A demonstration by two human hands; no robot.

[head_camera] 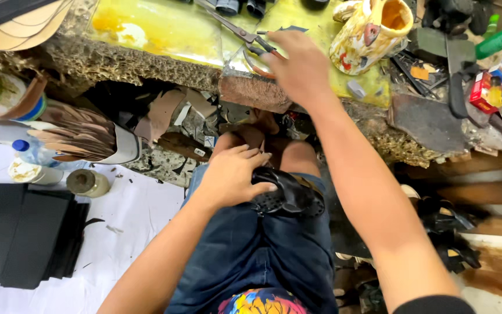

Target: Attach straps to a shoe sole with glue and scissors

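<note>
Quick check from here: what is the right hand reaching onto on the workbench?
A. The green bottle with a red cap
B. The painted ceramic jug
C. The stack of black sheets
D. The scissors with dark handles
D: the right hand lies over the handles of the scissors on the yellow-stained bench, while the left hand presses the black shoe piece on the lap.

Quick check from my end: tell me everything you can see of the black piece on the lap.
The black piece looks like a shoe part of dark, slightly glossy leather-like material, curved, with a patch of small perforations on its lower left. It lies across the person's thigh on blue denim shorts. The left hand presses on its left end, thumb over the top edge. The right hand is away from it, at the scissors on the workbench.
</note>
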